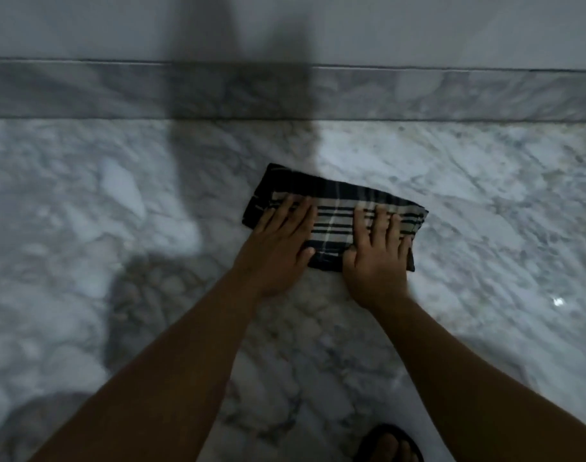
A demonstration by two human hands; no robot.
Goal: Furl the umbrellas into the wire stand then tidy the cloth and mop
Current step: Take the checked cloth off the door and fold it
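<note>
No legible text, label, brand, number or sign on any surface in the head view. Folded dark-and-cream striped woven cloth (pixel 334 216): woven stripes only, no tag or lettering visible. Grey-veined white marble floor (pixel 484 211): natural veining only, no markings. Marble skirting strip (pixel 451 93) along the floor's far edge: unmarked. Black sandal (pixel 373 440) at the near edge: no readable logo; the picture is dim and blurred.

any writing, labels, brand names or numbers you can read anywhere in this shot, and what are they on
None: no text can be read in this view.
The folded striped cloth under the left hand and right hand shows only dark and pale stripes, no tag or print.
The marble floor carries only veining.
The sandal at the bottom edge is too dark to show any brand.
</note>
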